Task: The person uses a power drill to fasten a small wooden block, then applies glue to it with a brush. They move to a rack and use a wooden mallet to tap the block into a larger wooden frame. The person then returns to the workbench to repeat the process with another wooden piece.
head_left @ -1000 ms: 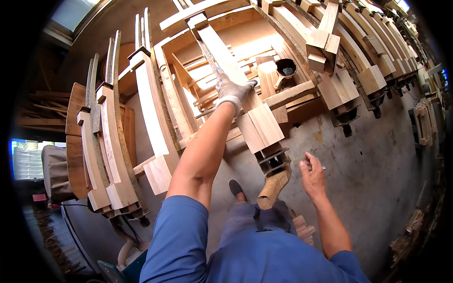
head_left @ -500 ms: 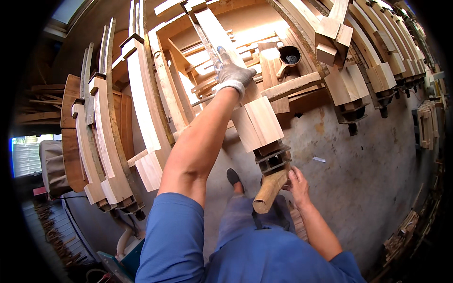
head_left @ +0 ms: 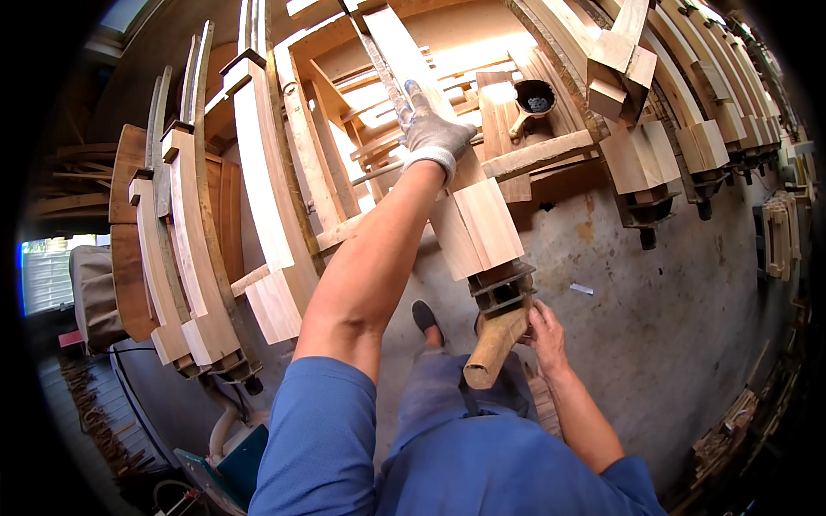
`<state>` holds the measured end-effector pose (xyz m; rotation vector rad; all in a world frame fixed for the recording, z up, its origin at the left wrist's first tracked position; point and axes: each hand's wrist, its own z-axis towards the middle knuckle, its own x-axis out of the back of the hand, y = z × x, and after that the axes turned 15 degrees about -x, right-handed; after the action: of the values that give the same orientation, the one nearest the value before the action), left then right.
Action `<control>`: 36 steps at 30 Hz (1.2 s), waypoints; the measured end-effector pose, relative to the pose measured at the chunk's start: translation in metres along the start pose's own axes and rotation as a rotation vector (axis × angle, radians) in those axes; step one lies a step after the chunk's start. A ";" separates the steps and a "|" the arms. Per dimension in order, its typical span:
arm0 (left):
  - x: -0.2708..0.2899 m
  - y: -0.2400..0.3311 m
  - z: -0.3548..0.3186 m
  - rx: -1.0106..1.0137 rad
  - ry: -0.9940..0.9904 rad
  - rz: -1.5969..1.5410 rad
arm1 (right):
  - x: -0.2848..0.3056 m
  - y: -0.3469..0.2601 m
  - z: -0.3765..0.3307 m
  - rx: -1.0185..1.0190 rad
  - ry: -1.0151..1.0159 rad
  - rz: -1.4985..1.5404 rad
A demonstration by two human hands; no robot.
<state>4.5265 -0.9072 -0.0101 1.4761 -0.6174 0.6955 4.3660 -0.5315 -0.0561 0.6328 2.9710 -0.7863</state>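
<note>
A long pale beam of glued wood (head_left: pixel 404 56) lies in a metal bar clamp, slanting away from me, with squared blocks (head_left: pixel 487 225) at its near end. My left hand (head_left: pixel 434 136), in a grey work glove, grips the beam farther up; its thumb is on the right and its fingers reach along the left side over the bar. At the clamp's metal end (head_left: pixel 503 288) sits a thick faceted wooden handle (head_left: pixel 495 348). My bare right hand (head_left: pixel 545 334) is closed at the handle's right side, its fingertips partly hidden behind it.
More clamped wooden pieces stand at left (head_left: pixel 258 181) and right (head_left: pixel 638 155). A dark round pot with a wooden handle (head_left: pixel 534 99) rests on a board beyond the beam. A wooden rack (head_left: pixel 538 155) supports the clamps. A white scrap (head_left: pixel 582 289) lies on the concrete floor.
The view has shifted slightly. Both hands keep their places on the beam and the handle; the handle looks almost unmoved.
</note>
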 end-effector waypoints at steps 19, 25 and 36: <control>0.008 -0.001 0.000 0.046 -0.092 -0.075 | 0.029 -0.011 0.080 0.507 0.313 -1.047; 0.011 0.005 -0.001 0.058 -0.101 -0.125 | 0.043 0.040 0.164 -0.082 -0.165 0.242; 0.006 0.004 -0.002 0.037 -0.032 -0.043 | 0.034 0.037 0.151 -0.074 -0.161 0.293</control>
<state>4.5273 -0.9053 -0.0029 1.5331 -0.5985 0.6540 4.3339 -0.5608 -0.2095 0.9241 2.6649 -0.6661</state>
